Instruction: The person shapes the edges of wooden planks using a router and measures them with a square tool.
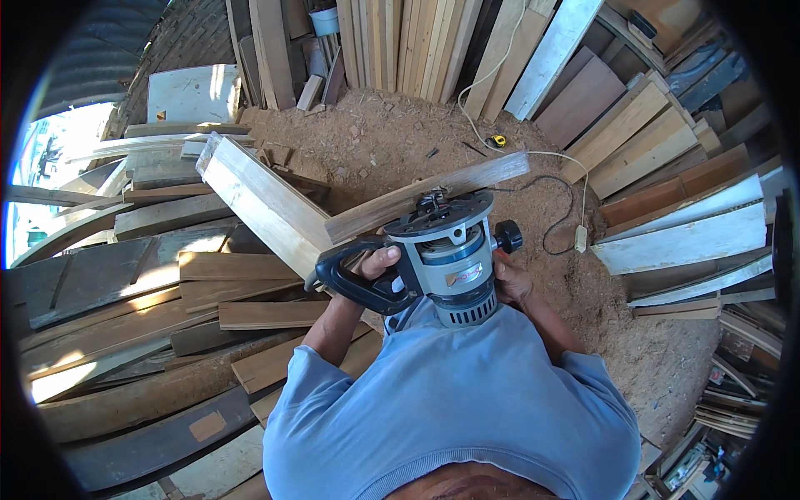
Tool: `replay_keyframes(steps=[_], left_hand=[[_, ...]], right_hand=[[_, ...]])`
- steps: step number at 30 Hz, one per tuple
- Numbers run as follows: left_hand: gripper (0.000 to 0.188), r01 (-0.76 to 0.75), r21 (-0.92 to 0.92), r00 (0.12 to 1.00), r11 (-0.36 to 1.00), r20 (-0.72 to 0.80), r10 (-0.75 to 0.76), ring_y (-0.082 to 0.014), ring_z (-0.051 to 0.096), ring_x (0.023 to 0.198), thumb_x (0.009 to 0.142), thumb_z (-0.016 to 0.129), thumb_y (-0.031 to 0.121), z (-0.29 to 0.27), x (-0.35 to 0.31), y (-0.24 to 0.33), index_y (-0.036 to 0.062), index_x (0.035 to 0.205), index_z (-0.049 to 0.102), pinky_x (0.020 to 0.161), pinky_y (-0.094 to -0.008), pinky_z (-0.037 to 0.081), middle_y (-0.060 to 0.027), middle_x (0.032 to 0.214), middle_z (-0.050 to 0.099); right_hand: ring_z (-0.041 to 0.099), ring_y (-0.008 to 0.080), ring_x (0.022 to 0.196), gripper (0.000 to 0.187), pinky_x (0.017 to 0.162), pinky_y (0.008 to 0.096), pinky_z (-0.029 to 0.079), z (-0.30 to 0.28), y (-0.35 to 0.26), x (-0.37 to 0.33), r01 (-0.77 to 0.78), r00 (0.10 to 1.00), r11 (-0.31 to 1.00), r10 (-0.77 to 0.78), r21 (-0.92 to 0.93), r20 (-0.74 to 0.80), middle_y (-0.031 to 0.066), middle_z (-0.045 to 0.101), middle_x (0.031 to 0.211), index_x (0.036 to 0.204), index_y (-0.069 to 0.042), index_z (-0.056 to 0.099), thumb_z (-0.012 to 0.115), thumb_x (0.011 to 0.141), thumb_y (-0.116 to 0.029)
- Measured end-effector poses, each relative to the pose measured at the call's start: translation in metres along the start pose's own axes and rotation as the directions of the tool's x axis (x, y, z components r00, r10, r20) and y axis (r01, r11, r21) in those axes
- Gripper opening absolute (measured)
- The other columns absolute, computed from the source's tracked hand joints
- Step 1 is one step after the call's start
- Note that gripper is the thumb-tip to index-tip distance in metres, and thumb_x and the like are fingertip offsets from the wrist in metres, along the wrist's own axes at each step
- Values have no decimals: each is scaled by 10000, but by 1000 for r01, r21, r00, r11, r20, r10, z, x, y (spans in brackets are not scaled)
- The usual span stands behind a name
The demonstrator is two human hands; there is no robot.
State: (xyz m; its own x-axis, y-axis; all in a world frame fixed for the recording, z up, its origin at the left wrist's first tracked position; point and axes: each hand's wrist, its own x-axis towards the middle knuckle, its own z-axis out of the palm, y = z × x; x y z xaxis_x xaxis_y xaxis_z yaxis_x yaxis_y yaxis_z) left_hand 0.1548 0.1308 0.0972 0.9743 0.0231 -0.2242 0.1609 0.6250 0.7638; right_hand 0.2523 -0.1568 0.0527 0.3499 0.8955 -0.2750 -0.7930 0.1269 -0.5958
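I have my left hand (377, 265) wrapped shut around the black D-shaped handle of a grey wood router (446, 262), which I hold close against my chest, its round black base turned away from me. My right hand (510, 279) sits on the router's far side, just below its black knob (507, 236); I cannot tell how tightly its fingers are curled, since the motor body hides them. Beyond the base, two pale planks (275, 208) meet in a corner. A cable (557, 218) trails over the sawdust floor (617, 333). Loose boards (125, 325) lie stacked at my left, and more planks lean against the far wall (417, 42).
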Motion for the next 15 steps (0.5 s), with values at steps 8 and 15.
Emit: replay_keyframes(steps=[8, 15], left_hand=[[710, 55, -69, 998, 996, 4, -55, -250, 676, 1083, 814, 801, 396, -1, 0, 0, -75, 1310, 607, 970, -362, 550, -177, 1188, 699], [782, 51, -58, 999, 997, 13, -50, -249, 675, 1102, 806, 808, 413, 4, 2, 3, -74, 1364, 556, 989, -367, 545, -179, 1199, 696]], right_hand=[[516, 280, 1364, 1120, 1164, 461, 397, 0, 2, 2, 47, 998, 999, -45, 23, -52, 118, 534, 1497, 1539, -15, 384, 834, 736, -652], [565, 271, 1309, 999, 1133, 473, 435, -13, 9, 4, 29, 999, 995, -26, 97, -39, 91, 588, 1440, 1496, -55, 456, 849, 755, -597]])
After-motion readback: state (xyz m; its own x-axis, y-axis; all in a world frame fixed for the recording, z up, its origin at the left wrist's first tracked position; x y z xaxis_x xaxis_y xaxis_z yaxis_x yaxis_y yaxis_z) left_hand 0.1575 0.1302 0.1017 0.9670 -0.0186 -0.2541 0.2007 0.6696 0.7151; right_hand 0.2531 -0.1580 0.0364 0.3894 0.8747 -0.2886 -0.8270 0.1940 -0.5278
